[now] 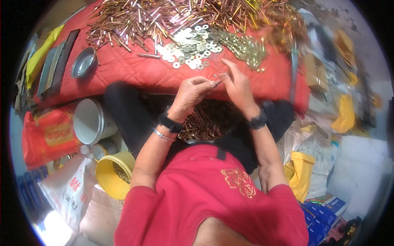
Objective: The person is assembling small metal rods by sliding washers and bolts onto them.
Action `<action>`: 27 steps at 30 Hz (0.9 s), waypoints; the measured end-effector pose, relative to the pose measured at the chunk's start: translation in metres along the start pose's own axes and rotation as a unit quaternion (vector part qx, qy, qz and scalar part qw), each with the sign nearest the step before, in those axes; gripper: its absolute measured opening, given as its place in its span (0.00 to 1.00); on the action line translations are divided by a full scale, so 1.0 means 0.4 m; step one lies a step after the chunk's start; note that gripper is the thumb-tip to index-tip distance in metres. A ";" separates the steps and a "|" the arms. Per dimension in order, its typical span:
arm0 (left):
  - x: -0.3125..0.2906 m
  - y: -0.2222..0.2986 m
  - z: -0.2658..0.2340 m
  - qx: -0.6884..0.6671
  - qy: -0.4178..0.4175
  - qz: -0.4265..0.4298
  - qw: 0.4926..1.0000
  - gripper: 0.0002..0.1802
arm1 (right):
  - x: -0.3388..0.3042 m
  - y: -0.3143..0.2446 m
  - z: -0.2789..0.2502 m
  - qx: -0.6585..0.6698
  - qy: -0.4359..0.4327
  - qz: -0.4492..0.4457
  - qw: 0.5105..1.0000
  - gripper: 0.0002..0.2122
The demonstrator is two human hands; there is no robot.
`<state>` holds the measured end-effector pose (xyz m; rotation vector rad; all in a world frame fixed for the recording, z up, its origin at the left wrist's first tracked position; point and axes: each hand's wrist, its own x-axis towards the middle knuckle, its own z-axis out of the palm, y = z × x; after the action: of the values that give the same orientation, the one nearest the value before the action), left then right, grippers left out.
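My left hand point(193, 93) pinches a short metal rod point(218, 82) between thumb and fingers, its end poking out toward the right hand. Close beside it is my right hand point(238, 88), thumb near the rod's end and fingers stretched away from the thumb. At that thumb's tip shows a small metal piece point(215, 75), too small to name. Ahead of both hands, flat round washers point(193, 47) lie loosely heaped on a red quilted cloth point(123, 65). Small gold-coloured metal parts point(250, 51) spread to their right. Behind them is a large pile of copper-coloured metal rods point(143, 18).
More rods point(209, 119) lie in my lap area between my legs. A metal bowl point(84, 63) sits at the cloth's left. On the left stand a white bucket point(92, 123) and a yellow bucket point(111, 176) holding small parts. A cardboard box point(316, 74) is on the right.
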<state>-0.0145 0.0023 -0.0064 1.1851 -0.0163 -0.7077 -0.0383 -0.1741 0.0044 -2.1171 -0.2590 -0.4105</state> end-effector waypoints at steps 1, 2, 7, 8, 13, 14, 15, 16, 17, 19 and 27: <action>0.005 -0.004 0.001 -0.009 0.001 0.002 1.000 0.07 | 0.001 -0.004 -0.002 -0.034 0.008 -0.045 0.998 0.16; 0.015 -0.015 0.003 -0.018 0.003 0.004 1.000 0.07 | 0.002 -0.006 -0.003 -0.068 0.017 -0.089 0.994 0.16; 0.003 -0.003 -0.005 -0.006 -0.012 -0.022 1.000 0.07 | 0.001 -0.011 -0.004 -0.015 -0.004 -0.035 0.999 0.15; 0.007 -0.008 -0.014 -0.015 -0.011 -0.018 1.000 0.08 | 0.004 -0.015 -0.003 -0.031 0.010 -0.057 0.998 0.15; -0.004 0.003 -0.010 -0.004 -0.009 -0.025 1.000 0.08 | 0.006 -0.013 -0.013 0.053 -0.094 0.153 0.982 0.15; -0.003 0.002 -0.010 -0.012 -0.007 -0.020 1.000 0.07 | 0.008 -0.015 -0.009 0.020 -0.043 0.080 0.996 0.14; -0.001 0.006 -0.009 -0.016 -0.013 -0.020 1.000 0.07 | 0.010 -0.019 -0.003 -0.015 0.009 0.006 1.000 0.13; -0.002 0.015 -0.010 -0.021 -0.020 -0.020 0.999 0.07 | 0.012 -0.020 0.001 -0.050 0.060 -0.068 0.995 0.12; -0.001 0.020 -0.012 -0.025 -0.027 -0.020 0.999 0.07 | 0.013 -0.018 0.002 -0.031 0.025 -0.051 0.998 0.12; 0.006 0.007 -0.010 -0.002 -0.014 -0.034 0.999 0.07 | 0.009 -0.005 -0.001 0.003 -0.044 -0.013 0.999 0.12; 0.022 -0.012 -0.032 0.000 -0.029 -0.048 0.998 0.07 | 0.015 0.027 0.014 -0.028 -0.088 -0.019 0.996 0.14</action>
<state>-0.0053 0.0075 -0.0188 1.1717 -0.0079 -0.8255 -0.0280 -0.1751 -0.0042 -2.2097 -0.3939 -0.2545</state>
